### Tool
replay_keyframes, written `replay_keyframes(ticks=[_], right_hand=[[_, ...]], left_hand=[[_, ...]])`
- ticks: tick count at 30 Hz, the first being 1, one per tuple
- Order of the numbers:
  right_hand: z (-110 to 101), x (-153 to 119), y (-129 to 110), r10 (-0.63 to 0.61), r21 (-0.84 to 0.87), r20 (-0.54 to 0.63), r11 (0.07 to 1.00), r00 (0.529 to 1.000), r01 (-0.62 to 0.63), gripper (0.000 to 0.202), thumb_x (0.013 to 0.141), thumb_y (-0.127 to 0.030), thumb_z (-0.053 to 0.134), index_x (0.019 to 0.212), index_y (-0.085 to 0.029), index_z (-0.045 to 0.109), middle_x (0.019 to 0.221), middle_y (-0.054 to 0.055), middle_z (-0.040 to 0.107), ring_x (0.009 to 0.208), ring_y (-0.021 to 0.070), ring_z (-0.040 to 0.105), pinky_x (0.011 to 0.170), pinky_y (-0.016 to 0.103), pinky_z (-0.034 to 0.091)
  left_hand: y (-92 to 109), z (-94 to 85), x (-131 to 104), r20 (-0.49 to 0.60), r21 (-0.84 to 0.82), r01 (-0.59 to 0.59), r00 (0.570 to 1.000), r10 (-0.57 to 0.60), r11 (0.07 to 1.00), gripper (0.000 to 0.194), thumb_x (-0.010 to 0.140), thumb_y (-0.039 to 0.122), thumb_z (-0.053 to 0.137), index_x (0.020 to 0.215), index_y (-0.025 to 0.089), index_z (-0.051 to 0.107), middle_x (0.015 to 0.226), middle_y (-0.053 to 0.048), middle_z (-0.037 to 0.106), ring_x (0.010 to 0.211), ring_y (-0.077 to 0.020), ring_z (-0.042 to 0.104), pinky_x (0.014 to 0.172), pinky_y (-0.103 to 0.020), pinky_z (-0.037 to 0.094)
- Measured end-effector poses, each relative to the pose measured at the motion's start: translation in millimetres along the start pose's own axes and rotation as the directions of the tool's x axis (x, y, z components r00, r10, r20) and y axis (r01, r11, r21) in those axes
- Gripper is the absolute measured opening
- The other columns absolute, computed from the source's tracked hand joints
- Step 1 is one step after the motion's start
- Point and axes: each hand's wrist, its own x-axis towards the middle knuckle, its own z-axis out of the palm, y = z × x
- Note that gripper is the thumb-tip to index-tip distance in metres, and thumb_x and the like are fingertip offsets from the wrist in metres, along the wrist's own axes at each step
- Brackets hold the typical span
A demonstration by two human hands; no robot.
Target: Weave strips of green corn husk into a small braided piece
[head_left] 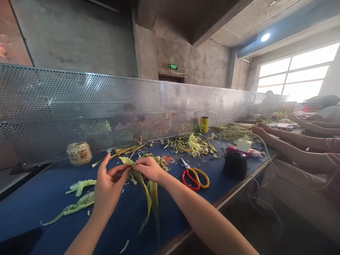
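A long, yellowish-green leaf is pinched between both hands, and its strips hang down over the blue tabletop. My left hand is closed on it at the fingertips, with one finger sticking up. From the right, my right hand grips the same leaf near its folded upper end, so the fingertips of both hands nearly meet. Pale, crinkled leaf pieces lie left of my left hand. Scissors with one red and one yellow handle rest right of my right hand. Dry plant scraps are scattered just behind the hands.
A perforated metal screen runs along the table's back. Near it stand a jar and a yellow can. Leaf scraps form a pile at centre. A black bag-like object sits near a co-worker's arms.
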Motion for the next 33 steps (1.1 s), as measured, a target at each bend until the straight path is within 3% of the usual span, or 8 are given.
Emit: replay_keyframes(ticks=[5,8,16,21,26,33], right_hand=[[-2.4,-1.5,-2.7,-0.110,-0.311,-0.091,0.947,0.990,0.077,0.030,0.078,-0.033,0.043,0.053,-0.017,0.039,0.052,-0.004,0.038,0.050,0.0069,0.034,0.048,0.019,0.024],[-1.6,-0.9,-0.6,-0.103,-0.364,-0.091,0.929,0.991,0.063,0.031,0.078,-0.030,0.041,0.051,-0.017,0.034,0.051,-0.004,0.035,0.051,0.0070,0.033,0.049,0.019,0.024],[0.4,2.0,3.6,-0.074,-0.176,-0.025,0.982,0.997,0.069,0.032,0.079,-0.028,0.039,0.051,-0.017,0.030,0.050,-0.006,0.028,0.048,0.0058,0.029,0.045,0.018,0.022],[-0.6,4.3,9.0,-0.013,-0.116,-0.066,0.993,0.998,0.006,0.031,0.076,-0.029,0.043,0.049,-0.017,0.033,0.048,-0.006,0.028,0.047,0.0059,0.029,0.044,0.018,0.022],[0.4,2.8,7.0,-0.036,-0.071,-0.024,0.997,0.999,0.035,0.031,0.076,-0.027,0.043,0.048,-0.017,0.034,0.047,-0.006,0.028,0.046,0.0057,0.029,0.044,0.018,0.022],[-1.2,-1.2,-2.6,-0.070,0.036,0.052,0.997,0.996,0.068,0.034,0.075,-0.027,0.045,0.046,-0.017,0.030,0.046,-0.006,0.025,0.046,0.0057,0.026,0.044,0.020,0.021]], left_hand=[[-4.3,-1.3,-0.2,0.024,0.082,-0.028,0.999,0.026,0.996,0.082,0.063,0.031,0.065,0.132,0.025,0.021,0.079,-0.001,0.065,0.057,-0.0133,0.059,0.063,-0.029,0.048],[-6.5,-1.8,-0.3,0.034,0.127,-0.052,0.998,0.048,0.991,0.083,0.062,0.028,0.066,0.132,0.023,0.021,0.078,-0.001,0.065,0.057,-0.0141,0.059,0.062,-0.030,0.048],[-5.4,-3.4,0.1,-0.018,0.149,-0.047,0.999,0.050,0.988,0.086,0.063,0.033,0.064,0.134,0.021,0.016,0.077,-0.003,0.066,0.059,-0.0155,0.060,0.061,-0.030,0.049],[-3.6,-2.1,-1.5,0.050,0.177,-0.057,0.998,0.049,0.982,0.083,0.064,0.036,0.063,0.133,0.024,0.019,0.082,-0.003,0.066,0.054,-0.0136,0.058,0.060,-0.031,0.049],[-3.2,-0.2,-2.9,0.030,0.120,-0.068,0.997,0.065,0.990,0.082,0.064,0.036,0.062,0.133,0.022,0.020,0.082,-0.004,0.064,0.054,-0.0134,0.058,0.059,-0.031,0.050],[-12.3,-6.6,6.0,-0.027,0.207,-0.076,0.996,0.084,0.975,0.076,0.064,0.037,0.061,0.129,0.019,0.027,0.074,-0.002,0.062,0.056,-0.0156,0.060,0.057,-0.030,0.050]])
